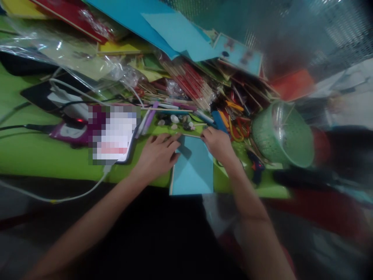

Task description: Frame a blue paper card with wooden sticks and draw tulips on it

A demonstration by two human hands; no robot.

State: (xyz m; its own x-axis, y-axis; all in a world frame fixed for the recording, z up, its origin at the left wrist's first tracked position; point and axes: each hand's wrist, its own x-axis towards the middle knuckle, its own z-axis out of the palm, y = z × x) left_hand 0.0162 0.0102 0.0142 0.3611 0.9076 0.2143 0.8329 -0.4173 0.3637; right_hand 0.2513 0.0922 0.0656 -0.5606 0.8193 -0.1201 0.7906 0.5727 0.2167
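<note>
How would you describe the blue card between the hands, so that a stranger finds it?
On the green table, look at the near edge. The card lies there, between the left hand and the right hand. Unlike the blue sheets farther back, it has a hand at each far corner.

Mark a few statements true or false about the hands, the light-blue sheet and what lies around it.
The left hand is at the far left corner of the light-blue sheet. True.
The right hand is inside the green basket. False: it is at the sheet's far right corner.
A thin wooden strip lies along the sheet's far edge. True.
The phone lies right of the sheet. False: it lies to the left.
</note>
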